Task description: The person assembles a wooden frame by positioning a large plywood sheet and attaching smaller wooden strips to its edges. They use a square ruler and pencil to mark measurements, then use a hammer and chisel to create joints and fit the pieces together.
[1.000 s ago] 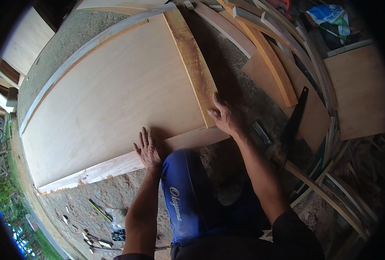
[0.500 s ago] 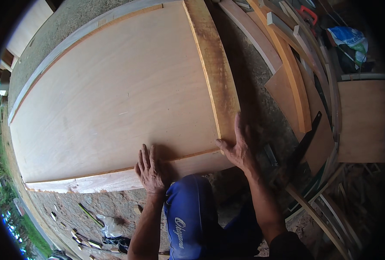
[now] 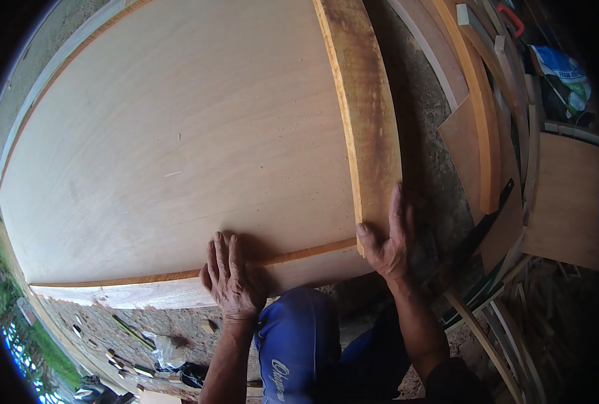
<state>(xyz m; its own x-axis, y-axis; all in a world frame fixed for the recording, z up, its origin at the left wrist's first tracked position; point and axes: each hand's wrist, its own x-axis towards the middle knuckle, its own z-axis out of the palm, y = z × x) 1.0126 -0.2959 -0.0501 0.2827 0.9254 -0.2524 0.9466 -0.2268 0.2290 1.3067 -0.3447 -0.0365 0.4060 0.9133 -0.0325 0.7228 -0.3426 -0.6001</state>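
Note:
A large pale plywood panel (image 3: 178, 135) lies before me, with a wooden strip (image 3: 138, 293) along its near edge. My left hand (image 3: 235, 279) rests over that strip, its fingers stretched onto the plywood and holding nothing. At the panel's right end lies a thick brown-stained wooden board (image 3: 370, 114), running away from me. My right hand (image 3: 388, 246) clasps the near end of this board, thumb on its left edge and fingers along its right side. My blue-clad knee (image 3: 299, 330) is close against the strip, between my forearms.
Several loose wooden battens (image 3: 478, 101) lie at the right, near a handsaw (image 3: 491, 219) and a plywood offcut (image 3: 569, 202). A blue and white bag (image 3: 563, 77) is at the far right. Small wood scraps and a clear plastic bag (image 3: 168, 350) lie on the ground at lower left.
My view has shifted, so the board and battens appear farther right. Both hands keep their places on the strip and the board's end, and the left fingers have moved slightly.

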